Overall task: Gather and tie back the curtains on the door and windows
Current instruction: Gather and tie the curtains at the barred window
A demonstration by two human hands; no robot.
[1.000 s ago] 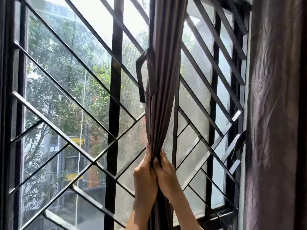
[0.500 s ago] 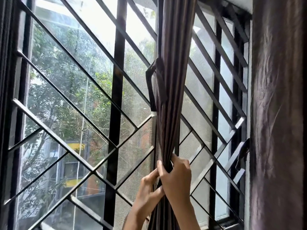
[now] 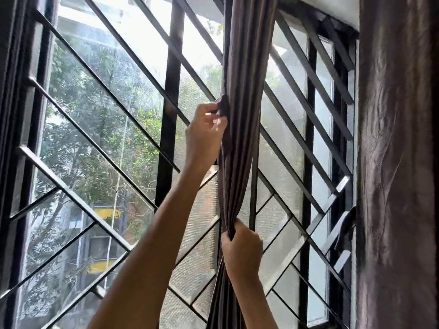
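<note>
The gathered curtain (image 3: 244,143) hangs as a narrow rope of folds down the middle of the window, in front of the black window grille (image 3: 169,115). It looks like soft, smooth, fairly light cloth that will slump and fan out wherever nothing squeezes it, and its sheen suggests it may slide through a loose hold. The best place to take it is probably where the folds are already bunched tight, with the band wrapped just above that. The right hand (image 3: 242,249) holds it there, low down, fingers curled right round the bundle so the folds pinch in above the fist. The left hand (image 3: 204,131) is raised well above it at the left edge of the bundle, the arm stretched up from the lower left. Its thumb and fingertips pinch the dark tieback strap (image 3: 223,106), a thin limp band lying against the cloth; how far it runs behind the curtain cannot be told. At the far right a second curtain (image 3: 399,162) hangs down the edge of the view, with another dark strap (image 3: 344,230) dangling just beside its left edge, not yet tied round it
</note>
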